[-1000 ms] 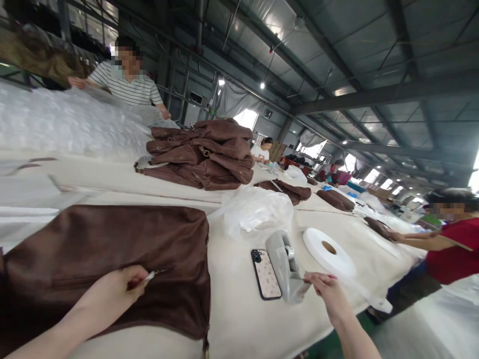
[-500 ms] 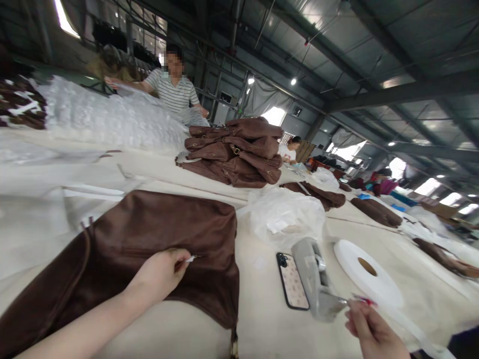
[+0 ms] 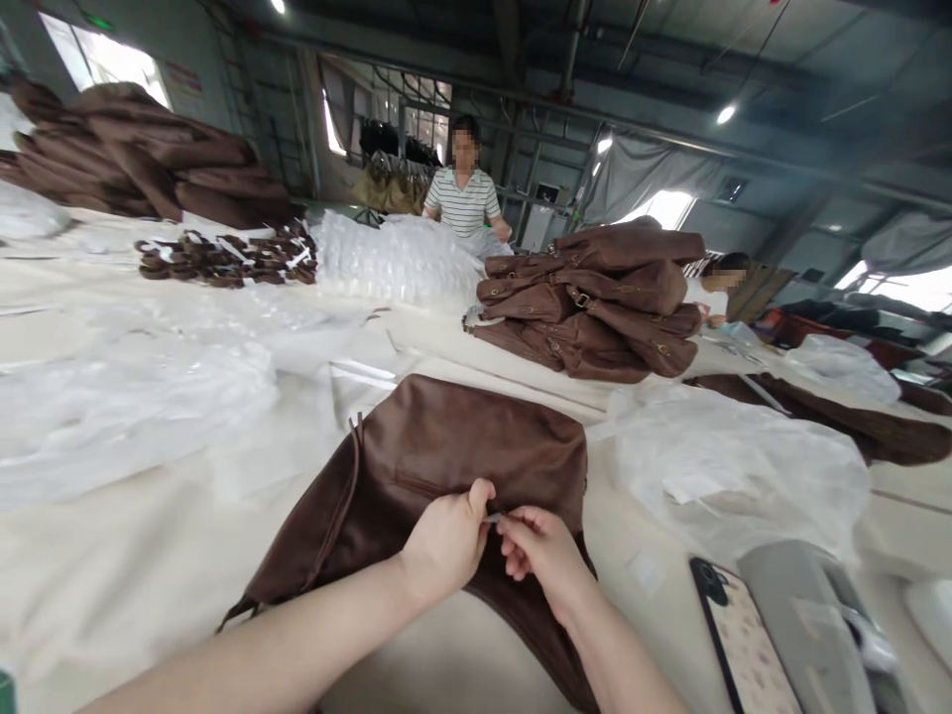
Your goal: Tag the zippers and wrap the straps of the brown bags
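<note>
A dark brown leather bag (image 3: 476, 426) lies on the table before me, its strap running down toward the lower right. My left hand (image 3: 450, 545) is closed over the bag's front, pinching a small pale zipper pull (image 3: 492, 518) between thumb and fingers. Close against it, my right hand (image 3: 539, 555) is also closed, its fingertips meeting the pull. Whatever the right fingertips hold is too small to make out. To the right are a phone (image 3: 748, 635) in a patterned case and a grey tape dispenser (image 3: 807, 615).
Crumpled clear plastic (image 3: 744, 466) lies right of the bag, with more plastic sheets (image 3: 149, 397) at left. Brown bags are stacked (image 3: 595, 307) behind and piled (image 3: 141, 159) at far left, near bundled brown straps (image 3: 230, 258). A person (image 3: 465, 193) stands across the table.
My right hand has left the tape dispenser and come to my left hand over the bag. The left hand keeps its pinch. My view has swung left.
</note>
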Motion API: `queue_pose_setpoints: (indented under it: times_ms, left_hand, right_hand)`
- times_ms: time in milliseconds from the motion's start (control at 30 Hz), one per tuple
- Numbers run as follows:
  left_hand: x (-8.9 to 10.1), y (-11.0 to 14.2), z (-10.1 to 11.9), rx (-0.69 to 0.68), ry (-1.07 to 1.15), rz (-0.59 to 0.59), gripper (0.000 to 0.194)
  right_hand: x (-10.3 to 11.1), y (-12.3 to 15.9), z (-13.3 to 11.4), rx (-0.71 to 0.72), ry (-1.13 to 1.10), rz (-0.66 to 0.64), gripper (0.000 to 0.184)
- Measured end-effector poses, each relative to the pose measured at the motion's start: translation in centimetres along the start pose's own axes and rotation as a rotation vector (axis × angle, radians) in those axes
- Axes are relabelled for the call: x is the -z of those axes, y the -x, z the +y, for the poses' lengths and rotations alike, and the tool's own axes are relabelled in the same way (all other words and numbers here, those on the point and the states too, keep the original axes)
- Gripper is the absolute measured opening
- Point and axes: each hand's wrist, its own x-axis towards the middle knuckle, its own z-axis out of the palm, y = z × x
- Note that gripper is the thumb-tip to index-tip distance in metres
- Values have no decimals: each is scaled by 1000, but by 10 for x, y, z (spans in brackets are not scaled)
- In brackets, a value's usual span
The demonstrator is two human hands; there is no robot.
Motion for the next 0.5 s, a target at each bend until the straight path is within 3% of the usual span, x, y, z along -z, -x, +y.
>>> queue_pose_setpoints:
  times_ms: [167,233,367,433,500]
  left_hand:
    - [5,-1,1,7,50,-15,21]
    - [6,-2,0,66,223,-55,20]
    - [6,-3,-1,311,720,-273,17]
    - [6,-2,1,330,772,-241,17]
    - [7,0,4,251,665,-121,18]
  right_hand:
    - [7,-1,11,-108,22,-52,27]
    - [10,1,14,-96,17,-106,32]
    - [10,3,18,-59,-24,-194,39]
    - [6,2,18,-44,-27,-167,38]
    - [1,0,17,-43,0,-114,36]
